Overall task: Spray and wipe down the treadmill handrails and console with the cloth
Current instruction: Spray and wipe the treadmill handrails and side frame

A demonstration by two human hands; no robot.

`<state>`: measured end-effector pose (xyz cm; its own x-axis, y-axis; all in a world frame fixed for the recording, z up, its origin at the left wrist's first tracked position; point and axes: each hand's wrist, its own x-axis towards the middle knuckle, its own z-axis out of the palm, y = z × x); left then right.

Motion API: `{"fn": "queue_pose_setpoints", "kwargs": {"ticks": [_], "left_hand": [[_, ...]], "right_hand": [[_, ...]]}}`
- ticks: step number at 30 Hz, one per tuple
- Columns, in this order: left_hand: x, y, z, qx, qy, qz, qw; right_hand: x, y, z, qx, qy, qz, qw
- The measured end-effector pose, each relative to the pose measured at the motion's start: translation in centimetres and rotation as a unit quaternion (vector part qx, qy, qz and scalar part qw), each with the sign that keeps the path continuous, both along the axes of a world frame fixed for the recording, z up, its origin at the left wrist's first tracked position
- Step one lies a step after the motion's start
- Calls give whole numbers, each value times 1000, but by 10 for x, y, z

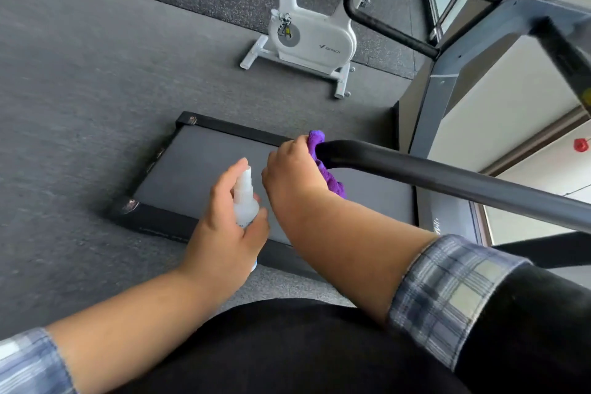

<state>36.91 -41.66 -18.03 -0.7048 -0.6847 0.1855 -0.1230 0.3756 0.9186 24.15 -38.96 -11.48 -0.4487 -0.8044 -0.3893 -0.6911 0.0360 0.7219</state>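
My right hand (292, 166) grips a purple cloth (323, 163) wrapped round the free end of the near black handrail (447, 181), which runs off to the right. Just left of it, my left hand (224, 221) holds a small clear spray bottle (244, 198) upright, its white nozzle pointing up beside the right wrist. The far black handrail (383, 25) curves at the upper right and joins the grey treadmill frame (479, 32). The console is out of view.
The treadmill belt (198, 169) lies below my hands, its black rear edge at the left. A white exercise bike (307, 35) stands on the grey floor behind it. Windows and a wall run along the right side.
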Motion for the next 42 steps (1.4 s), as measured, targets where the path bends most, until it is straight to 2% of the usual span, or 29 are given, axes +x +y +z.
{"fn": "queue_pose_setpoints", "kwargs": {"ticks": [4, 10, 13, 17, 20, 22, 26, 31, 35, 38, 42], "left_hand": [[15, -2, -4, -18, -17, -23, 999], [21, -7, 3, -14, -9, -53, 998], [18, -12, 8, -35, 7, -74, 997], [12, -13, 15, -49, 21, -91, 994], [10, -11, 15, -45, 22, -104, 993], [9, -11, 16, -48, 20, -110, 993], [9, -10, 14, -58, 20, -116, 991], [12, -7, 8, -58, 17, -122, 991], [6, -2, 10, -59, 22, -118, 991], [-12, 6, 19, -68, 37, -130, 989], [-33, 17, 35, -101, 50, -161, 981]], "right_hand": [[3, 0, -7, 16, -8, 10, 1000], [-12, 24, 27, -146, -125, -25, 981], [-31, 56, 52, -245, -168, -46, 954], [-50, 103, 69, -361, -242, -176, 883], [-55, 128, 67, -406, -221, -204, 863], [-55, 133, 67, -406, -185, -192, 874], [-48, 112, 63, -402, -199, -139, 883], [-38, 83, 51, -425, -129, -129, 887], [-29, 67, 43, -417, -117, -93, 897], [-35, 79, 44, -447, -139, -94, 879], [-46, 108, 45, -511, -161, -124, 835]]}}
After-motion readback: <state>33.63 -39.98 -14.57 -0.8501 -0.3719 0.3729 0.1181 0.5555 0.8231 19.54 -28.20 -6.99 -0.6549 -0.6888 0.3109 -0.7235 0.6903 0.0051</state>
